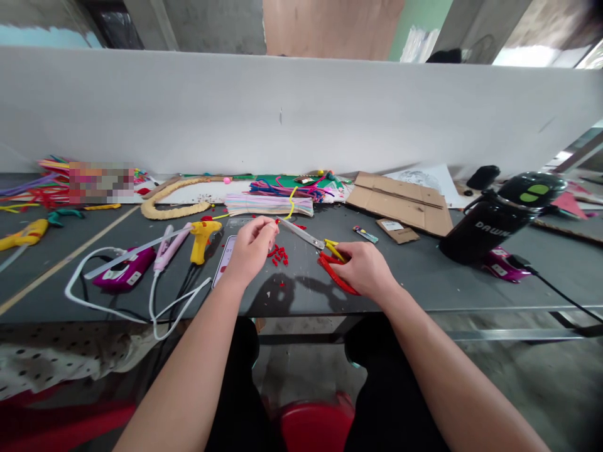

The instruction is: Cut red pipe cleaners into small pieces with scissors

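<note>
My right hand (pixel 367 267) is closed around scissors (pixel 304 235) with yellow and red-orange handles. Their blades point left, and the tips come close to the fingertips of my left hand (pixel 254 248). The left fingers are pinched together, with a bit of red showing at the tips, probably a short red pipe cleaner. Below the blades, several short red pieces (pixel 279 255) lie in a loose pile on the grey table (pixel 301 295). A lone red piece (pixel 282 284) rests nearer the front edge.
Left of my hands are a yellow glue gun (pixel 201 240), a pink glue gun (pixel 166 251) with cables and a phone (pixel 224 258). Striped pipe cleaners (pixel 264 204) lie behind. On the right are cardboard (pixel 400 204) and a tilted-looking black bottle (pixel 490 223).
</note>
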Motion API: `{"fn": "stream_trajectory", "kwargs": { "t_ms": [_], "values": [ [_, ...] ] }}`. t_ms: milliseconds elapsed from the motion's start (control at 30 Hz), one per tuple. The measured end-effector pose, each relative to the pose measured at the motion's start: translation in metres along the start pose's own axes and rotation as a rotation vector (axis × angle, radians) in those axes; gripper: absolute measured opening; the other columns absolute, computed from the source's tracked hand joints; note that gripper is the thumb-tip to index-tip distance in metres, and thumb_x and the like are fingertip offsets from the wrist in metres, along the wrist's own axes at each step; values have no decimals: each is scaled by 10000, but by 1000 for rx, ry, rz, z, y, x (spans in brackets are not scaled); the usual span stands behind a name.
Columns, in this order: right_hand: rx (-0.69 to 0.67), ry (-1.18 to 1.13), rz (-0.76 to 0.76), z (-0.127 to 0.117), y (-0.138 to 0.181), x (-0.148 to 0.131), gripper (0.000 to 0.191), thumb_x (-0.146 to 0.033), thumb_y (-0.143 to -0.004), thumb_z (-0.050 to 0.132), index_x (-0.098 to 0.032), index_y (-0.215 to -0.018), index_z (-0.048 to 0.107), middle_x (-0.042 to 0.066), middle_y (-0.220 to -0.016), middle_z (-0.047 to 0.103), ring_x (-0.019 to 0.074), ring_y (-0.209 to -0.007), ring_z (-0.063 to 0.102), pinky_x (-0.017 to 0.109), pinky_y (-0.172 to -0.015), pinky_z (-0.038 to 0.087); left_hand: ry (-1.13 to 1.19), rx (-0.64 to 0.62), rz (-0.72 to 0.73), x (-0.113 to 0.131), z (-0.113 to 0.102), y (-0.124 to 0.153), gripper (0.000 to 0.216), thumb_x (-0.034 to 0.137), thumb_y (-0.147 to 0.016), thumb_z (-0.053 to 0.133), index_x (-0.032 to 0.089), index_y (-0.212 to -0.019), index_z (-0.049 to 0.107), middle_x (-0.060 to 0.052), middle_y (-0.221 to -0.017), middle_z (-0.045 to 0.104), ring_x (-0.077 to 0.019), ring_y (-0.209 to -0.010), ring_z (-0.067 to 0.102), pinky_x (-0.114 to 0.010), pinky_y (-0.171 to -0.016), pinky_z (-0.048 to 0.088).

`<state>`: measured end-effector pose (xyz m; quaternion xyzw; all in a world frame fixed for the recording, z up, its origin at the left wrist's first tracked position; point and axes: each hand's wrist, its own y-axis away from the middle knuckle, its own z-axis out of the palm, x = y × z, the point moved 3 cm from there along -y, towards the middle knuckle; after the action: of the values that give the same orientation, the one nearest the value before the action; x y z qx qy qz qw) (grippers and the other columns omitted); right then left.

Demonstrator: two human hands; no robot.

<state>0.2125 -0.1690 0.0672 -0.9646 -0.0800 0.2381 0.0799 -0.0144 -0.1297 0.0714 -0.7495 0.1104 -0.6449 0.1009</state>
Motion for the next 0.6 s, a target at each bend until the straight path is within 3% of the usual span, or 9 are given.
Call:
{"fn": "stream_trajectory", "kwargs": {
  "t_ms": [233,333,467,600],
  "values": [
    [15,-9,33,4,0,0,392,-589,-776,584,-222,-652,523,-11,-621,560,124,-554,391,262,-525,228,-21,-2,-12,-2,0,1,182,280,-857,505,187,-700,513,27,-579,443,-103,-537,407,-236,-508,310],
    [-39,-128,81,10,-1,1,415,-621,-735,633,-218,-689,548,-13,-636,568,123,-559,426,254,-519,255,-65,4,-40,-6,1,0,178,298,-860,505,187,-724,535,30,-574,447,-108,-539,416,-237,-518,327],
    [-149,-613,161,24,-6,-4,441,-617,-709,692,-198,-714,555,-33,-591,535,110,-532,451,245,-502,306,-131,-18,-35,-5,5,2,190,325,-882,498,186,-767,556,22,-631,484,-116,-589,456,-239,-556,359],
    [-151,-1183,221,35,-16,-16,427,-528,-667,786,-183,-791,567,38,-775,675,136,-651,608,269,-633,480,-202,-125,11,3,15,8,238,373,-914,482,194,-772,548,20,-655,482,-123,-602,456,-240,-558,362]
  ]
}}
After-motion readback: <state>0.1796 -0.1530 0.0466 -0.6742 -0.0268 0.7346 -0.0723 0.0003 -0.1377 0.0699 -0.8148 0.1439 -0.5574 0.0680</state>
